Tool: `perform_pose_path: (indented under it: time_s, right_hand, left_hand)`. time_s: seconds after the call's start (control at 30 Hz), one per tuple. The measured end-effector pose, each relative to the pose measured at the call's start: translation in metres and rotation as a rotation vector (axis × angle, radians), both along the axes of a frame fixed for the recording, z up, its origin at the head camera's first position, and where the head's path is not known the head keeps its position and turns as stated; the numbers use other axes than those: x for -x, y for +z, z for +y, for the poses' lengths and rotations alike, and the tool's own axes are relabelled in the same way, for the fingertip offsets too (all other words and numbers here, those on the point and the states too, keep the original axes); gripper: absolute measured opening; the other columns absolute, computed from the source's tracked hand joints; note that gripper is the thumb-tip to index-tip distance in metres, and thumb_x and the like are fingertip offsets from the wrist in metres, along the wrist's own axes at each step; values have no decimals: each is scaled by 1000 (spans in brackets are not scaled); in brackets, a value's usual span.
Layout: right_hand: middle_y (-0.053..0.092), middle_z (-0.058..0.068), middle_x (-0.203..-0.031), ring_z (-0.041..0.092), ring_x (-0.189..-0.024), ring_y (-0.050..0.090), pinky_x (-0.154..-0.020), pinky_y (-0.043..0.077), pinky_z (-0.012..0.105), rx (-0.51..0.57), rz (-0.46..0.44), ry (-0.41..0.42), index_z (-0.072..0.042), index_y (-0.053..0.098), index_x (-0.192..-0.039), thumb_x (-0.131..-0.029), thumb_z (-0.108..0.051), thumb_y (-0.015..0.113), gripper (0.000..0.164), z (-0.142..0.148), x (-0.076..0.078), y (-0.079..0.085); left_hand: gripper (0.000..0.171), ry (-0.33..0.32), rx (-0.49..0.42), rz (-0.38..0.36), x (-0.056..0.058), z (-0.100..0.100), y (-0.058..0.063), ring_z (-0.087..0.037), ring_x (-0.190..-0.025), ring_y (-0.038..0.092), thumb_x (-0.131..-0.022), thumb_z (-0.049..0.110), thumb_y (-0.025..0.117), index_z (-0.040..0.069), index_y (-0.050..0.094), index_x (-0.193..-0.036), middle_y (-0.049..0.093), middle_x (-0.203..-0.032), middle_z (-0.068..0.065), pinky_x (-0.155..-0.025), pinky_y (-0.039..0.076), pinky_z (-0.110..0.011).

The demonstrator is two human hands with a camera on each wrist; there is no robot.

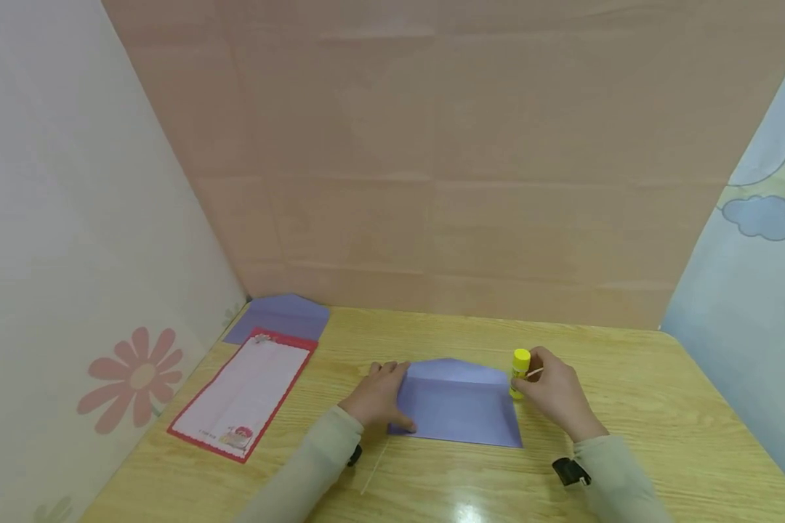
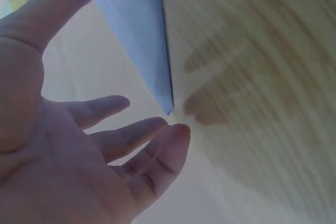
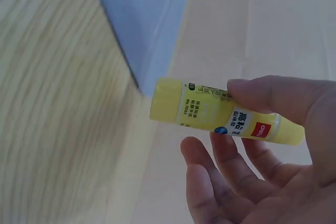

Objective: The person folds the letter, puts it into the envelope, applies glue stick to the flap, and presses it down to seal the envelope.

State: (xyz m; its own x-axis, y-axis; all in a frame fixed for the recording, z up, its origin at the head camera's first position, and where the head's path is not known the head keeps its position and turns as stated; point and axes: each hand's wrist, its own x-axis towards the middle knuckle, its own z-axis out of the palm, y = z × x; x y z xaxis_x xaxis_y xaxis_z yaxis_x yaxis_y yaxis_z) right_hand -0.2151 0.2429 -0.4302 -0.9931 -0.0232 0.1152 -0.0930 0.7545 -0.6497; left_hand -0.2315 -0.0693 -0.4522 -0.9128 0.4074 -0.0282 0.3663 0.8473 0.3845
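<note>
A purple envelope (image 1: 461,410) lies on the table with its pointed flap (image 1: 458,369) unfolded away from me. At its left edge is my left hand (image 1: 379,399), fingers spread and the thumb on the lower left corner. In the left wrist view, the envelope (image 2: 139,30) passes by the thumb, and the loosely bent fingers hold nothing. Near the envelope's right edge, my right hand (image 1: 558,392) grips a yellow glue stick (image 1: 520,361), which stands about upright. The right wrist view shows the glue stick (image 3: 210,109) between thumb and fingers, its cap on.
On the left of the wooden table (image 1: 667,421) lies a red-bordered white sheet (image 1: 242,396) with small printed pictures. It overlaps a second purple envelope (image 1: 288,314) in the back left corner. A brown paper-like wall (image 1: 432,181) stands behind, with patterned panels at both sides.
</note>
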Motion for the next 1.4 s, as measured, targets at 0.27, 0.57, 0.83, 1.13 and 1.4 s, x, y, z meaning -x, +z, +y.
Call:
perform_pose_path:
  time_s: [0.27,0.57,0.83,1.13,1.4]
  right_hand:
    - [62,26,-109,34,-91,65,-72,55,45,-34,0,-64,8,53,-119,-87,-16,74,45,14,6,-6]
    - [62,29,-110,37,-90,65,-72,54,48,-48,5,-83,9,52,-118,-88,-16,72,43,24,9,-9]
    - [63,30,-109,39,-90,66,-74,54,51,-59,-12,-74,8,51,-118,-88,-15,72,44,25,10,-11]
    - [64,23,-97,29,-79,60,-64,47,43,-155,-252,-78,8,46,-115,-87,-30,70,53,24,7,-11]
    - [49,6,-72,21,-65,47,-56,35,34,-235,-369,-30,-7,55,-82,-80,-28,70,27,13,4,-14]
  left_hand:
    - [113,-1,-13,-41,4,-1,-2,-34,-128,41,-60,43,96,7,40,-151,46,-148,-17,-101,46,-50]
    - [119,11,0,-43,8,-3,-4,-32,-125,42,-57,46,97,8,38,-152,46,-148,-14,-101,45,-49]
    - [123,14,-5,-56,8,-3,-2,-30,-123,42,-57,47,97,10,33,-155,44,-151,-13,-100,45,-48]
    - [123,17,-9,-73,9,-4,-1,-30,-121,42,-56,45,98,12,34,-156,45,-152,-11,-101,42,-50]
    - [123,14,-16,-55,10,-2,-2,-30,-121,42,-56,44,98,13,34,-156,46,-149,-12,-102,41,-51]
